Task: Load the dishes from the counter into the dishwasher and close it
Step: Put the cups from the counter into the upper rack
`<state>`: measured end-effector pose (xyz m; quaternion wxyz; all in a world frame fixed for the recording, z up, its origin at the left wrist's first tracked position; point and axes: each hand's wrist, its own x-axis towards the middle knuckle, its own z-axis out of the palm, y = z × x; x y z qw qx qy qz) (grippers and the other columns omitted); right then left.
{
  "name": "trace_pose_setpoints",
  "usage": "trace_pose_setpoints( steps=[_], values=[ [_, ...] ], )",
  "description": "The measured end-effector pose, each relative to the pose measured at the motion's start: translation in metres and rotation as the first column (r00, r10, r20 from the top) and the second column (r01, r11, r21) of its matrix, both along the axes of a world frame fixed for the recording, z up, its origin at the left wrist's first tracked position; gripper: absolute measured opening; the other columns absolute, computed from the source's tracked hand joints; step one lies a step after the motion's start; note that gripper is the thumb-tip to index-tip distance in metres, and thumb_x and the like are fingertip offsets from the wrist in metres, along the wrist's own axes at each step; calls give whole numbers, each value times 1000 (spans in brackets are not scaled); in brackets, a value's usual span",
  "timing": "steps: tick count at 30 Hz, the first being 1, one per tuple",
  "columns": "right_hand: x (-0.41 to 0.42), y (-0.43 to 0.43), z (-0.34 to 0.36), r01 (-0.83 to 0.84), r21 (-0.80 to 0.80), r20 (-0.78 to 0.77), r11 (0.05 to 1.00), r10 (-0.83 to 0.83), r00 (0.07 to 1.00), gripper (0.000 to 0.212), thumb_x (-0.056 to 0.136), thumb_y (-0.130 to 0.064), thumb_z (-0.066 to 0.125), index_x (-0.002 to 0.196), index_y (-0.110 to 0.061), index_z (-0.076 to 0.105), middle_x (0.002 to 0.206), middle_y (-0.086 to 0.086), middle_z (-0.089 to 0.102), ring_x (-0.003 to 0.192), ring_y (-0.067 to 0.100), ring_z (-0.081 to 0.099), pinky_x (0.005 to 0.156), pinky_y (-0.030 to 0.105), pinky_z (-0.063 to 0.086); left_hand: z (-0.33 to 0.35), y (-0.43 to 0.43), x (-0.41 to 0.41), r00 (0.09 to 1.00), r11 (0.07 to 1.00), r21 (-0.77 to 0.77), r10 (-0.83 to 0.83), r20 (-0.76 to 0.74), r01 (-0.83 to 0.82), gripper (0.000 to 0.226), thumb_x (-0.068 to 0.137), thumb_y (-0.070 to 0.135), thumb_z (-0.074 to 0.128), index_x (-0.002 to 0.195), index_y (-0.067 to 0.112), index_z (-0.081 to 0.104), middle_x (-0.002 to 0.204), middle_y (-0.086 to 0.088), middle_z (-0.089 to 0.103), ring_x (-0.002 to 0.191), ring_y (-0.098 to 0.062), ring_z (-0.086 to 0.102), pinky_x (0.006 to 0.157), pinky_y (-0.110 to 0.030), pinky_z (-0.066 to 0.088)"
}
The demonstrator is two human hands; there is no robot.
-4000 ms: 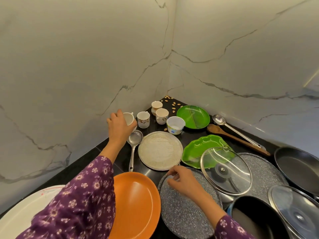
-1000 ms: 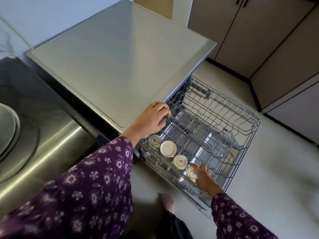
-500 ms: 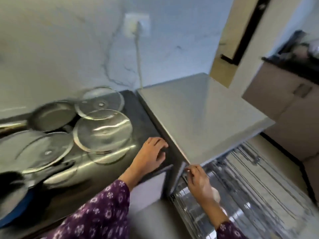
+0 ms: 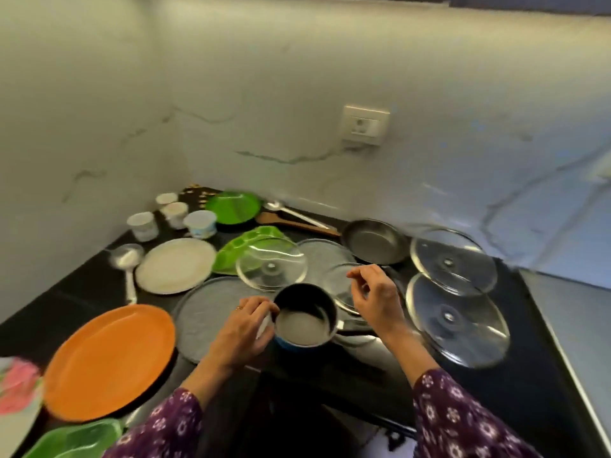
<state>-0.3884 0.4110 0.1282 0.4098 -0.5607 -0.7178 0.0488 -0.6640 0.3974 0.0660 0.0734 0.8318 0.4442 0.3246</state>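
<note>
At lower centre, the left hand [image 4: 243,330] gripped the blue saucepan [image 4: 304,325] by its rim on the counter [image 4: 82,285], probably to lift it for loading, while the right hand [image 4: 375,300] hovered loosely curled and empty above a glass lid [image 4: 337,285].

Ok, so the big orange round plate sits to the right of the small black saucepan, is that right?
Not quite. The head view shows the big orange round plate sitting to the left of the small black saucepan, not the right.
</note>
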Motion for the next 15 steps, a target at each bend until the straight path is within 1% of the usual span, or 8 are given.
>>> trace_pose_setpoints(
  steps=[2, 4, 5, 7, 9, 10, 12, 15],
  values=[
    [-50, 27, 3, -84, -41, 5, 996, 84, 996, 17, 81, 0, 63, 92, -11, 65, 90, -4, 57, 76, 6, 55, 67, 16, 49, -2, 1, -50, 993, 993, -14, 118, 6, -118, 25, 80, 28, 54, 104, 20, 56, 103, -1, 59, 97, -16, 51, 86, -26, 39],
    [-96, 50, 2, -162, -78, 27, 984, 164, 986, 14, 82, -2, 62, 93, -11, 65, 91, -1, 58, 75, 7, 54, 67, 13, 47, -4, 0, -97, 970, 970, -37, 241, 12, -240, 27, 81, 30, 52, 105, 18, 58, 104, 0, 59, 99, -15, 50, 87, -23, 37],
    [-114, 59, 0, -191, -94, 46, 977, 195, 980, 13, 83, -3, 62, 92, -11, 64, 91, 0, 59, 75, 8, 54, 68, 15, 47, -5, 0, -114, 957, 956, -52, 289, 9, -288, 29, 81, 31, 51, 105, 17, 59, 105, -1, 59, 99, -14, 49, 87, -21, 36],
    [-154, 78, -6, -250, -128, 75, 960, 261, 962, 10, 83, -6, 61, 91, -11, 63, 89, 2, 59, 76, 13, 56, 69, 25, 50, -7, 6, -153, 916, 912, -97, 401, -6, -399, 31, 81, 31, 54, 107, 17, 60, 107, -1, 58, 101, -15, 48, 88, -21, 35],
    [-188, 92, -15, -293, -168, 98, 941, 312, 945, 9, 83, -7, 60, 90, -12, 63, 87, 2, 59, 77, 16, 56, 69, 32, 51, -8, 23, -189, 863, 851, -147, 504, -38, -503, 33, 81, 24, 65, 112, 15, 59, 111, -3, 57, 106, -20, 48, 90, -26, 37],
    [-200, 96, -19, -303, -189, 110, 934, 326, 939, 8, 83, -8, 60, 90, -13, 62, 86, 2, 59, 77, 16, 55, 70, 32, 50, -6, 34, -202, 838, 820, -180, 542, -61, -543, 37, 80, 20, 68, 115, 13, 58, 115, -5, 56, 110, -24, 47, 92, -30, 39],
    [-226, 104, -31, -315, -243, 121, 917, 351, 929, 8, 84, -10, 58, 91, -13, 62, 87, 1, 57, 78, 13, 53, 72, 31, 49, 0, 59, -228, 793, 754, -260, 601, -96, -603, 45, 81, 21, 69, 123, 12, 54, 124, -8, 51, 116, -28, 44, 95, -38, 40],
    [-252, 109, -54, -338, -340, 102, 877, 392, 914, 11, 86, -12, 55, 95, -14, 61, 92, 0, 56, 82, 10, 52, 76, 26, 46, 8, 100, -257, 752, 701, -307, 654, -83, -643, 52, 82, 23, 69, 128, 11, 48, 132, -10, 46, 120, -29, 40, 96, -41, 40]
  ],
)
